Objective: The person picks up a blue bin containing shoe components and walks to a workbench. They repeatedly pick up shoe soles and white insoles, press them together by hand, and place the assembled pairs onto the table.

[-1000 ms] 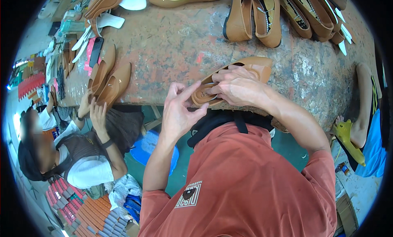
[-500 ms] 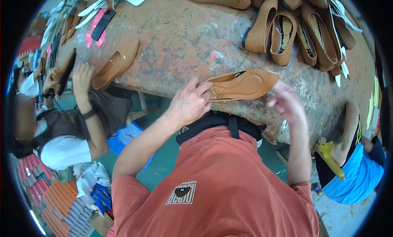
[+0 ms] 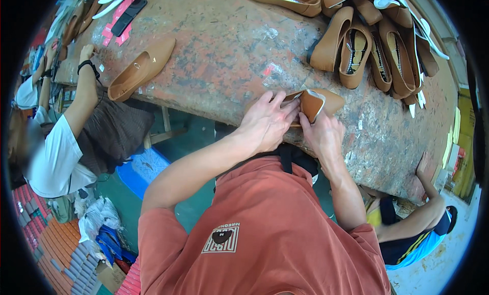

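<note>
Just above my waist, at the table's near edge, lies a tan pointed shoe [image 3: 333, 101], its toe toward the right. My left hand [image 3: 269, 121] is closed over the heel end, fingers reaching into the opening. A tan insole [image 3: 310, 104] stands bent up out of the shoe, its pale edge showing. My right hand [image 3: 325, 134] grips its lower part, thumb against the insole and the other fingers partly hidden. The heel of the shoe is mostly covered by my left hand.
Several tan shoes [image 3: 355, 50] crowd the table's [image 3: 214, 50] far right. A single tan shoe [image 3: 142, 68] and a black phone [image 3: 128, 16] on pink pieces are to the left. People sit on both sides; one person's arm [image 3: 87, 91] reaches over the left edge.
My right hand has moved from beside the toe to the shoe's middle and grips the insole, which is now bent upward. My left hand has shifted right, further over the shoe.
</note>
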`<state>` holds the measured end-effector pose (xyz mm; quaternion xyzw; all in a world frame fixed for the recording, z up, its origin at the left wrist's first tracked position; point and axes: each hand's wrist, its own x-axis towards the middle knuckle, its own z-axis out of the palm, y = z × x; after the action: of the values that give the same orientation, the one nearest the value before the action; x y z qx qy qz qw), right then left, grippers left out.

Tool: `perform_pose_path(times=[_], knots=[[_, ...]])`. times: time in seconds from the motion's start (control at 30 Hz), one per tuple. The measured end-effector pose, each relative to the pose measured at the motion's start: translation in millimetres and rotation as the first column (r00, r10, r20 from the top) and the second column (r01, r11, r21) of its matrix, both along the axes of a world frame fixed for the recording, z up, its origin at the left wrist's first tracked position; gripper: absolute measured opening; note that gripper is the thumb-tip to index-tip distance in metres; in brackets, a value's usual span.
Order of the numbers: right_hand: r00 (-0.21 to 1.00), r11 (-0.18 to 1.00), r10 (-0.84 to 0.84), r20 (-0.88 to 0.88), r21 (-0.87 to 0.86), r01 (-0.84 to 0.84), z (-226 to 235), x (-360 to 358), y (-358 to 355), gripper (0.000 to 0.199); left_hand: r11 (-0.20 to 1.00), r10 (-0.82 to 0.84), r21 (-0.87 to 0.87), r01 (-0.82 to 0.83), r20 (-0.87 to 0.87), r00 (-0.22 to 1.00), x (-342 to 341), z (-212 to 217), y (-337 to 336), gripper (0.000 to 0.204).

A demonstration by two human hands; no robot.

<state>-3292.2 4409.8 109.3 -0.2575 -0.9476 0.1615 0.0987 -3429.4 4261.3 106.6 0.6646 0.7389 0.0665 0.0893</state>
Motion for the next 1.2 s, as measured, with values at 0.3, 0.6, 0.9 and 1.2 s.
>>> perform_pose_path(times=[0.3, 0.6, 0.9, 1.2], knots=[[0.908, 0.906, 0.42, 0.003, -0.057, -0.419, 10.0, 4.2, 36.3, 0.04, 0.968, -0.248, -0.029, 0.249, 0.018, 0.969, -26.0, 10.8, -22.2, 0.075], [0.936, 0.906, 0.353, -0.008, -0.245, -0.344, -32.2, 24.8, 94.2, 0.129, 0.931, -0.347, -0.088, 0.354, 0.084, 0.934, -12.6, -3.4, 42.1, 0.09], [0.806, 0.805, 0.592, -0.004, -0.046, -0.592, 9.4, 29.9, 93.5, 0.067, 0.846, 0.428, -0.01, -0.533, 0.609, 0.668, -40.7, 35.3, -29.7, 0.084], [0.906, 0.897, 0.422, -0.038, -0.127, -0.423, 59.4, 16.0, 91.7, 0.041, 0.757, -0.317, 0.65, -0.062, 0.449, 0.836, -5.5, 117.8, 88.8, 0.064]])
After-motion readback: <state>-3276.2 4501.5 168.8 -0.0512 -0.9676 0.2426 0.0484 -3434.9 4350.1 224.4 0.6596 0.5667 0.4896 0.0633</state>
